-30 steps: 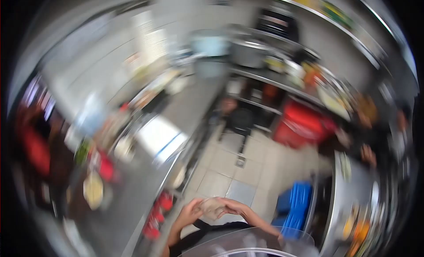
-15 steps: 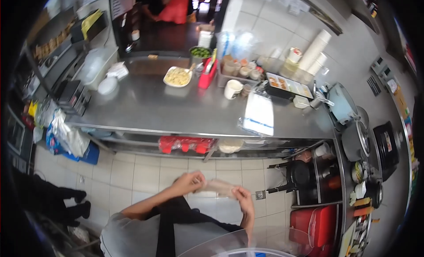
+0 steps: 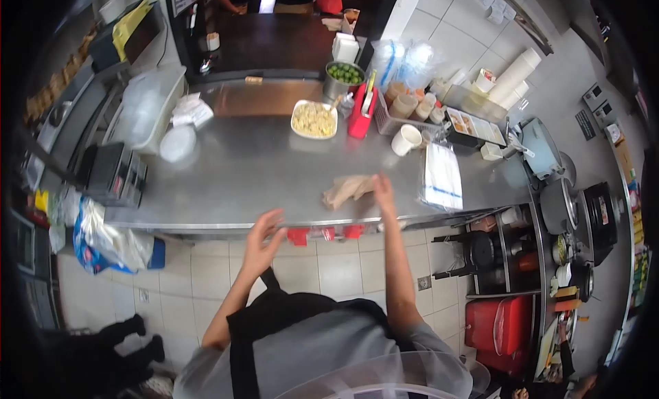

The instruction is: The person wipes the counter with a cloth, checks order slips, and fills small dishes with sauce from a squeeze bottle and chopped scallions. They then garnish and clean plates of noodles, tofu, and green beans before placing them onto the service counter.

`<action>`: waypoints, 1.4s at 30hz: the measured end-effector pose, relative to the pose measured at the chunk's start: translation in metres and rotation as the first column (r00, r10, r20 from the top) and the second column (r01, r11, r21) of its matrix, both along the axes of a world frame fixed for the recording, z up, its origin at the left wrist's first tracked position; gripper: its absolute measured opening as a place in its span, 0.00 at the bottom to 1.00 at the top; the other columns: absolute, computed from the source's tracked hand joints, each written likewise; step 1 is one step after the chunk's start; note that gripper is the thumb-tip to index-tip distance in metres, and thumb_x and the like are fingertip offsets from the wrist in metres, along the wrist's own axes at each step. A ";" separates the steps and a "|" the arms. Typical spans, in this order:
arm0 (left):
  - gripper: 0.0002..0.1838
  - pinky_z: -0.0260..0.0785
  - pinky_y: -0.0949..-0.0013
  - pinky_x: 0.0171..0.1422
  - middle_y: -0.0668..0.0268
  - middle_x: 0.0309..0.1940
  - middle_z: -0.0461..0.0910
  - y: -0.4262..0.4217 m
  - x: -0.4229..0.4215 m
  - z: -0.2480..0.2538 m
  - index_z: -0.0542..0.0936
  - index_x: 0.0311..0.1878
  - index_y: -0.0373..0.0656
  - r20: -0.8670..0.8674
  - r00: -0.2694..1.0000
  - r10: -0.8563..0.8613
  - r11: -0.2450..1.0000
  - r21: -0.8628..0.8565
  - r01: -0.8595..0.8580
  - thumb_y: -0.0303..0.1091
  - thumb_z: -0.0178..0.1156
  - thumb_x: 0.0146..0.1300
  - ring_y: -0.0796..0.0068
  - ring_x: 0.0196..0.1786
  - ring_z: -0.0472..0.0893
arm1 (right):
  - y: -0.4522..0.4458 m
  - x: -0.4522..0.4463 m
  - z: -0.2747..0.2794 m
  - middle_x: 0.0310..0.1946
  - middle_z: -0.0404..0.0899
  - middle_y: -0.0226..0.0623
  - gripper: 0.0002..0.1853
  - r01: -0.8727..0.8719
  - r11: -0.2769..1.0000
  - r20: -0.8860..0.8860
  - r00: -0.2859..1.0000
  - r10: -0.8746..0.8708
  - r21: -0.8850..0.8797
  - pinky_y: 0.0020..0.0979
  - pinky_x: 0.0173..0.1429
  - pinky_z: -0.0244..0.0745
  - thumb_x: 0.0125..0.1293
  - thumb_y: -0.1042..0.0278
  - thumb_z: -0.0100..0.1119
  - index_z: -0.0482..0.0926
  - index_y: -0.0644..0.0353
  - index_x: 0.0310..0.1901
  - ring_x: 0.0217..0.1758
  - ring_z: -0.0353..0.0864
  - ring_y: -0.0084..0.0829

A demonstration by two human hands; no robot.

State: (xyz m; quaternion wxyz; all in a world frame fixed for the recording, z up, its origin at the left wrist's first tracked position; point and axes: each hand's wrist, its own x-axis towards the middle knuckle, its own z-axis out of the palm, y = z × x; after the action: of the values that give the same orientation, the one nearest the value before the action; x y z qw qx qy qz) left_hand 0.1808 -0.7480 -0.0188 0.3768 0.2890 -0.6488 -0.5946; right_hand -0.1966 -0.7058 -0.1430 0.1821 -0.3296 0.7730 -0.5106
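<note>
My right hand (image 3: 384, 193) reaches over the steel counter (image 3: 247, 172), its fingers closed at the right end of a crumpled light brown sheet (image 3: 347, 190). Whether that sheet is paper or cloth I cannot tell. The sheet lies on or just above the counter near its front edge. My left hand (image 3: 263, 238) hangs in front of the edge with fingers apart and nothing in it. Beyond the sheet stands a white bowl of pale chopped food (image 3: 314, 120). A white cup (image 3: 406, 139) and a plastic-wrapped white stack (image 3: 443, 176) are right of my right hand.
A metal pot of green fruit (image 3: 344, 77), a red holder (image 3: 362, 112) and a basket of sauce bottles (image 3: 405, 107) line the back. White round lids (image 3: 178, 144) and a plastic tub (image 3: 147, 107) stand left. Large pots (image 3: 559, 207) are right. Another person's dark legs (image 3: 117, 341) show lower left.
Both hands have moved forward and apart. The light brown sheet, stretched between them before, is now crumpled at the counter by my right hand; my left hand has let go. The view has shifted.
</note>
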 end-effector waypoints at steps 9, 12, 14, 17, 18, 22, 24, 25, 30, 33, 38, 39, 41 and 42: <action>0.08 0.68 0.73 0.53 0.65 0.41 0.79 -0.120 0.119 -0.038 0.76 0.45 0.36 0.181 0.932 0.313 0.931 0.136 -0.339 0.27 0.54 0.64 0.77 0.45 0.77 | -0.209 0.254 -0.024 0.67 0.49 0.61 0.30 -0.271 0.930 -0.592 0.717 0.367 0.248 0.51 0.71 0.42 0.66 0.65 0.40 0.51 0.73 0.66 0.72 0.46 0.54; 0.07 0.68 0.73 0.53 0.64 0.39 0.79 -0.127 0.129 -0.034 0.76 0.43 0.36 0.199 0.912 0.358 0.909 0.150 -0.389 0.27 0.54 0.65 0.77 0.45 0.77 | -0.305 0.212 -0.015 0.66 0.51 0.60 0.29 -0.113 0.985 -0.685 0.707 0.174 0.133 0.51 0.71 0.44 0.63 0.72 0.42 0.52 0.73 0.65 0.72 0.47 0.52; 0.07 0.68 0.72 0.53 0.63 0.39 0.80 -0.131 0.133 -0.036 0.76 0.42 0.34 0.225 0.881 0.416 0.879 0.151 -0.453 0.26 0.53 0.65 0.76 0.45 0.78 | -0.379 0.177 -0.027 0.66 0.52 0.58 0.29 -0.048 0.997 -0.701 0.709 0.076 0.059 0.51 0.70 0.45 0.61 0.76 0.44 0.54 0.72 0.65 0.71 0.49 0.50; 0.07 0.68 0.72 0.54 0.62 0.39 0.80 -0.129 0.140 -0.049 0.77 0.42 0.34 0.219 0.808 0.547 0.773 0.238 -0.588 0.26 0.52 0.65 0.76 0.45 0.78 | -0.422 0.199 -0.007 0.67 0.53 0.52 0.29 -0.409 0.876 -0.648 0.601 0.469 0.255 0.48 0.71 0.43 0.59 0.77 0.43 0.58 0.67 0.64 0.72 0.48 0.45; 0.07 0.67 0.73 0.54 0.63 0.39 0.80 -0.132 0.138 -0.044 0.77 0.43 0.35 0.230 0.802 0.552 0.751 0.281 -0.597 0.27 0.53 0.66 0.76 0.45 0.77 | -0.423 0.222 -0.001 0.68 0.53 0.50 0.29 -0.568 0.751 -0.577 0.506 0.641 0.336 0.47 0.72 0.42 0.59 0.77 0.43 0.59 0.65 0.64 0.73 0.47 0.44; 0.08 0.67 0.73 0.54 0.64 0.44 0.78 -0.168 0.126 -0.038 0.77 0.45 0.36 0.344 0.695 0.632 0.701 0.128 -0.701 0.28 0.54 0.65 0.75 0.48 0.76 | -0.316 0.332 -0.047 0.61 0.65 0.43 0.27 -0.897 0.422 -0.757 0.183 0.627 0.133 0.49 0.67 0.53 0.54 0.79 0.46 0.67 0.63 0.60 0.66 0.62 0.41; 0.15 0.66 0.71 0.55 0.63 0.53 0.73 -0.197 0.125 -0.050 0.72 0.54 0.37 0.275 0.675 0.685 0.678 0.100 -0.728 0.28 0.54 0.64 0.74 0.52 0.74 | -0.267 0.333 -0.019 0.56 0.72 0.40 0.29 -0.991 0.105 -0.526 0.130 0.841 -0.078 0.39 0.61 0.64 0.47 0.83 0.51 0.71 0.61 0.57 0.62 0.68 0.38; 0.17 0.66 0.71 0.56 0.63 0.56 0.71 -0.215 0.118 -0.045 0.70 0.57 0.38 0.242 0.669 0.703 0.664 0.111 -0.739 0.28 0.54 0.64 0.73 0.53 0.73 | -0.261 0.322 -0.009 0.55 0.74 0.39 0.31 -0.999 -0.015 -0.570 0.017 0.821 -0.052 0.36 0.59 0.67 0.44 0.84 0.54 0.73 0.61 0.55 0.60 0.70 0.37; 0.20 0.65 0.63 0.59 0.63 0.61 0.65 -0.246 0.106 -0.021 0.67 0.59 0.40 0.151 0.679 0.719 0.648 0.210 -0.732 0.33 0.54 0.65 0.68 0.59 0.71 | -0.402 0.185 0.040 0.47 0.72 0.40 0.17 -0.583 0.740 -0.325 0.809 0.490 -0.335 0.37 0.56 0.63 0.57 0.72 0.47 0.68 0.60 0.51 0.52 0.70 0.36; 0.20 0.65 0.62 0.60 0.63 0.61 0.65 -0.235 0.110 -0.031 0.68 0.58 0.40 0.186 0.634 0.751 0.599 0.213 -0.772 0.33 0.54 0.65 0.68 0.59 0.70 | -0.533 0.048 0.000 0.31 0.66 0.37 0.17 0.225 0.872 0.509 0.860 0.032 -0.435 0.31 0.32 0.67 0.68 0.53 0.37 0.65 0.59 0.31 0.31 0.69 0.29; 0.18 0.65 0.62 0.59 0.64 0.58 0.67 -0.200 0.128 -0.048 0.69 0.57 0.40 0.269 0.571 0.776 0.511 0.263 -0.819 0.33 0.53 0.65 0.69 0.58 0.71 | -0.579 -0.051 -0.086 0.39 0.74 0.45 0.09 0.217 0.969 -0.272 0.931 -0.242 -0.119 0.41 0.46 0.73 0.52 0.74 0.58 0.76 0.63 0.36 0.46 0.76 0.45; 0.18 0.65 0.62 0.59 0.64 0.57 0.67 -0.191 0.131 -0.050 0.69 0.56 0.40 0.273 0.565 0.779 0.503 0.267 -0.822 0.33 0.52 0.65 0.69 0.58 0.71 | -0.556 -0.033 -0.060 0.37 0.75 0.44 0.07 0.182 0.983 -0.416 0.891 -0.181 -0.039 0.40 0.46 0.74 0.50 0.74 0.59 0.77 0.62 0.33 0.45 0.77 0.45; 0.17 0.65 0.62 0.59 0.64 0.56 0.68 -0.178 0.140 -0.050 0.69 0.56 0.39 0.284 0.544 0.790 0.475 0.276 -0.835 0.33 0.52 0.65 0.69 0.57 0.71 | -0.524 -0.027 -0.015 0.29 0.79 0.43 0.03 -0.244 0.969 -0.359 0.901 0.245 0.047 0.37 0.43 0.75 0.49 0.77 0.55 0.79 0.61 0.24 0.37 0.80 0.42; 0.17 0.65 0.62 0.59 0.64 0.55 0.68 -0.178 0.141 -0.052 0.70 0.55 0.39 0.281 0.525 0.803 0.453 0.284 -0.845 0.33 0.52 0.65 0.69 0.56 0.72 | -0.526 -0.037 -0.001 0.28 0.80 0.42 0.04 -0.441 0.897 -0.121 0.889 0.441 0.025 0.36 0.42 0.75 0.50 0.77 0.54 0.79 0.61 0.24 0.35 0.80 0.40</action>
State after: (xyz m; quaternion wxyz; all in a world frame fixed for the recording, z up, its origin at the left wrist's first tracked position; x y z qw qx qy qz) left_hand 0.3222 -0.9258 -0.0707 0.5174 0.6657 -0.3148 -0.4360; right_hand -0.2334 -1.2319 -0.1442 0.2444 -0.5277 0.6871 -0.4356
